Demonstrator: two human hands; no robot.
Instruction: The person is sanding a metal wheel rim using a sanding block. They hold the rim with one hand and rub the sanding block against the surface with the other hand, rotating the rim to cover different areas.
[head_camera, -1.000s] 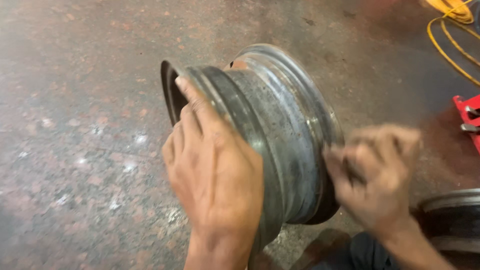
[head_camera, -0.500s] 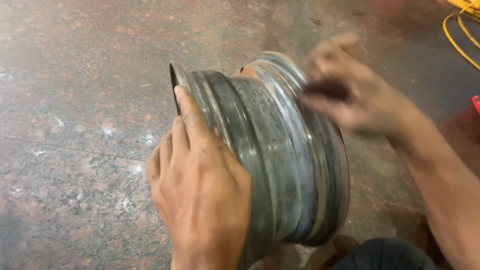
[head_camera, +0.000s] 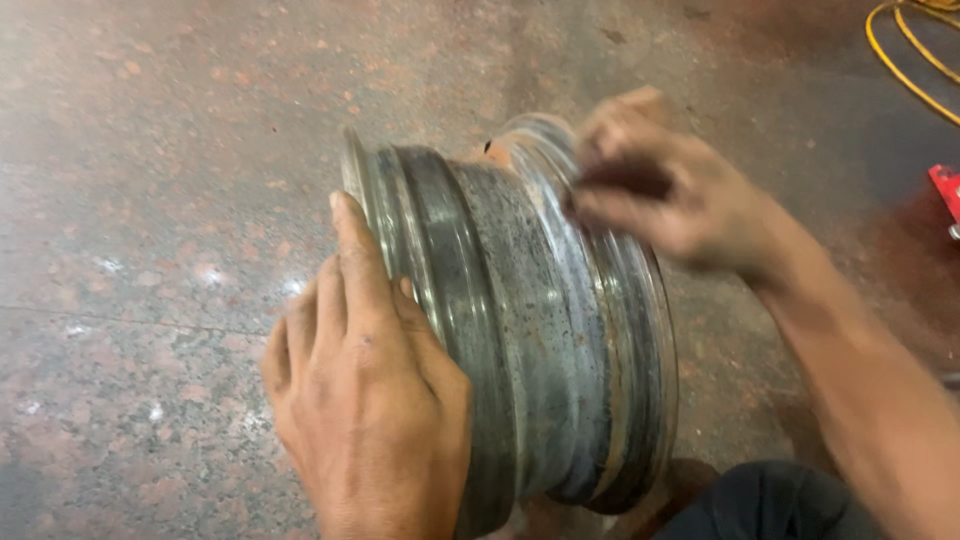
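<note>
A bare steel wheel rim (head_camera: 530, 330) stands upright on its edge on the floor, grey with rust patches on its barrel. My left hand (head_camera: 365, 400) lies flat against the rim's near left side, fingers together and pointing up along the flange. My right hand (head_camera: 665, 195) is blurred at the rim's top right flange, its fingers pinched on a small dark piece (head_camera: 620, 180) pressed against the metal; what the piece is I cannot tell.
The floor (head_camera: 170, 200) is speckled reddish-grey stone. A yellow hose or cable (head_camera: 905, 60) loops at the top right. A red object (head_camera: 945, 190) shows at the right edge. Dark cloth of my knee (head_camera: 760, 505) is at the bottom right.
My right hand rose from the rim's lower right side to its top right flange, holding the dark piece, and stays there rubbing. My left hand stays pressed on the rim.
</note>
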